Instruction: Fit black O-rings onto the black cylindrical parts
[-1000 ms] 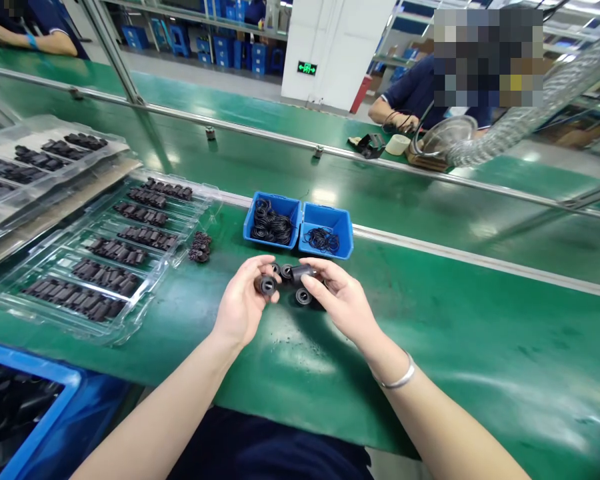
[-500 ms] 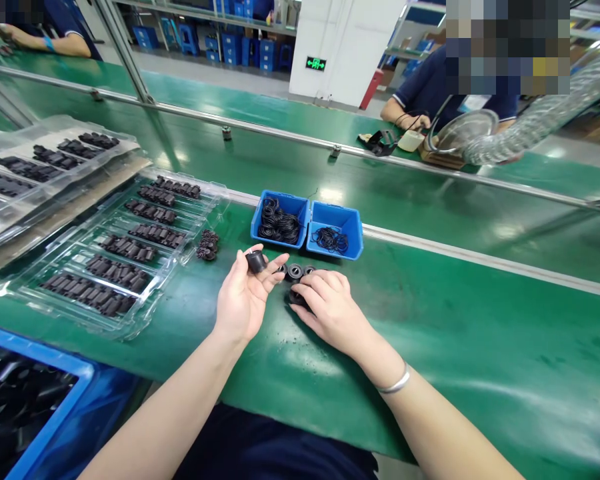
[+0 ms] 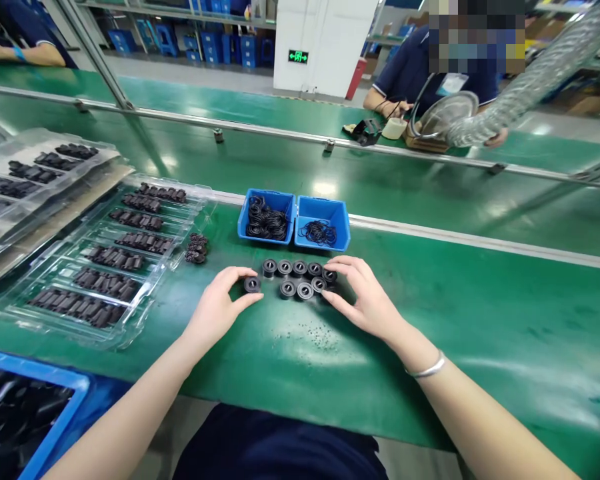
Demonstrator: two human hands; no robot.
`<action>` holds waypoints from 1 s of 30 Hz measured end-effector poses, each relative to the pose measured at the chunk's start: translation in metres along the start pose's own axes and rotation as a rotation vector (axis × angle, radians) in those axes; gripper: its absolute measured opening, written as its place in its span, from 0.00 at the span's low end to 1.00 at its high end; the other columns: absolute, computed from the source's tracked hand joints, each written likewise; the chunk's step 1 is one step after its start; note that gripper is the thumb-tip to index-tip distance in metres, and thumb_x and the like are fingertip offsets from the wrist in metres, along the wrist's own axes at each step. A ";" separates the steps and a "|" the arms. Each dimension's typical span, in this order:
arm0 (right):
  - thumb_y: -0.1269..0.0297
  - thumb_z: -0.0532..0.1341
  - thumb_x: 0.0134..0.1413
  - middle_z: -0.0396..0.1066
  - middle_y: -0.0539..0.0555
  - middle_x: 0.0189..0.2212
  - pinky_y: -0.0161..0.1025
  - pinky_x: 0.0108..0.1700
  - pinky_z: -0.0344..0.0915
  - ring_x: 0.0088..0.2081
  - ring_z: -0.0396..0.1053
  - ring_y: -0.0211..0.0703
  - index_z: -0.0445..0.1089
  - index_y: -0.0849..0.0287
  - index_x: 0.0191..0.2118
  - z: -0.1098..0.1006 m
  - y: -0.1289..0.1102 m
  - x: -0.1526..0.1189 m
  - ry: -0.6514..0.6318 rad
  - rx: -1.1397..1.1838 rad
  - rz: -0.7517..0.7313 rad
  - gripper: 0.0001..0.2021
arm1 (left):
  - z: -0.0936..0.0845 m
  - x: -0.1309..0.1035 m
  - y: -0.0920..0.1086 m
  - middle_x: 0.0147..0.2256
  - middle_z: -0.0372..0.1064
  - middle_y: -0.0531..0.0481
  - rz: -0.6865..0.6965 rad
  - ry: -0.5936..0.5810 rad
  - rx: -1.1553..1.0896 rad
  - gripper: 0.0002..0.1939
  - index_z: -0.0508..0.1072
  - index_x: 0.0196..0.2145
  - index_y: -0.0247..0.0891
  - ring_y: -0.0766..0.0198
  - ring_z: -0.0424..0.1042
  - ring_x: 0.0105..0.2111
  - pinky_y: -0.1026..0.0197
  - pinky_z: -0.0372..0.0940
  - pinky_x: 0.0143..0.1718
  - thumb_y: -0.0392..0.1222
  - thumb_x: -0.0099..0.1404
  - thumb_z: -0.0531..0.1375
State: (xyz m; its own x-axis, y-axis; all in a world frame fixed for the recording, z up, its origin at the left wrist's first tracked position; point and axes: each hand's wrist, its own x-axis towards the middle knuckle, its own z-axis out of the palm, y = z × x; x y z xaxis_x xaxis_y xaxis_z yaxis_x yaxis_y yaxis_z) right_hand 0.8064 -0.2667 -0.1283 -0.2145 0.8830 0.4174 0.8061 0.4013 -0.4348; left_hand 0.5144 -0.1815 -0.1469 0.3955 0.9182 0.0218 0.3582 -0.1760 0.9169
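Observation:
My left hand (image 3: 223,297) has its thumb and forefinger around a black round part (image 3: 253,285) with a slotted hole, standing on the green tabletop at the left end of a group. Across the group, my right hand (image 3: 365,293) curves its thumb and fingers around the rightmost black round parts (image 3: 319,285), touching them from the right. Between the hands, several like parts (image 3: 285,268) stand in two close rows, hole side up. Behind them are two blue bins: the left bin (image 3: 266,241) holds many black rings, the right bin (image 3: 325,247) fewer.
Clear plastic trays (image 3: 105,337) of black parts lie at left, by a small pile of dark pieces (image 3: 197,248). A blue crate (image 3: 75,393) sits at lower left. Dark specks (image 3: 320,335) dot the tabletop. Beyond a metal rail (image 3: 280,133), a person (image 3: 400,73) works beside a duct hose.
My left hand has lowered its black part from the air to the tabletop. My right hand has shifted right, uncovering the rows. The camera view has shifted slightly.

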 end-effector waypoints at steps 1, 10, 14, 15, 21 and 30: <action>0.58 0.63 0.63 0.63 0.63 0.55 0.57 0.59 0.61 0.57 0.62 0.57 0.60 0.56 0.59 0.002 0.003 -0.003 -0.010 0.025 0.001 0.22 | 0.001 0.001 -0.002 0.51 0.72 0.47 0.039 -0.029 0.105 0.16 0.73 0.45 0.44 0.52 0.70 0.54 0.46 0.61 0.59 0.45 0.59 0.68; 0.46 0.70 0.52 0.54 0.66 0.63 0.60 0.65 0.56 0.65 0.53 0.60 0.52 0.57 0.66 0.011 0.021 -0.005 -0.059 0.147 -0.057 0.43 | 0.007 0.023 -0.017 0.52 0.66 0.38 0.355 -0.056 0.396 0.40 0.61 0.55 0.38 0.46 0.70 0.53 0.43 0.66 0.54 0.54 0.51 0.73; 0.45 0.71 0.48 0.52 0.68 0.65 0.61 0.65 0.56 0.66 0.51 0.60 0.49 0.58 0.68 0.013 0.024 0.004 -0.123 0.164 -0.103 0.48 | 0.017 0.040 -0.011 0.63 0.54 0.29 0.601 -0.178 0.418 0.57 0.50 0.66 0.38 0.40 0.56 0.65 0.38 0.56 0.63 0.57 0.47 0.74; 0.45 0.71 0.48 0.53 0.68 0.65 0.60 0.65 0.56 0.66 0.52 0.60 0.48 0.58 0.68 0.015 0.025 0.007 -0.133 0.171 -0.118 0.49 | 0.021 0.044 -0.008 0.63 0.55 0.30 0.618 -0.222 0.420 0.57 0.49 0.67 0.39 0.41 0.57 0.64 0.37 0.56 0.63 0.57 0.48 0.73; 0.45 0.71 0.49 0.64 0.66 0.57 0.56 0.60 0.63 0.58 0.63 0.57 0.55 0.61 0.64 0.023 0.025 0.015 -0.125 0.190 -0.166 0.44 | 0.036 0.050 0.002 0.59 0.63 0.37 0.617 -0.346 0.419 0.45 0.53 0.67 0.43 0.45 0.65 0.59 0.39 0.62 0.59 0.53 0.59 0.68; 0.46 0.68 0.55 0.68 0.64 0.55 0.55 0.58 0.64 0.55 0.66 0.56 0.57 0.61 0.63 0.025 0.017 0.007 -0.129 0.146 -0.194 0.37 | 0.039 0.044 0.003 0.57 0.68 0.41 0.651 -0.354 0.437 0.43 0.52 0.67 0.44 0.48 0.66 0.58 0.44 0.63 0.58 0.51 0.61 0.66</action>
State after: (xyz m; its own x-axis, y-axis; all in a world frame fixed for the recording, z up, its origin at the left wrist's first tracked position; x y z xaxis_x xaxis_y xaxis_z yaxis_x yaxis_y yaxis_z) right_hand 0.8045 -0.2477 -0.1528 -0.4332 0.8063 0.4028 0.6570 0.5884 -0.4712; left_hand 0.5656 -0.1556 -0.1586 0.8499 0.4349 0.2976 0.2332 -0.8168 0.5277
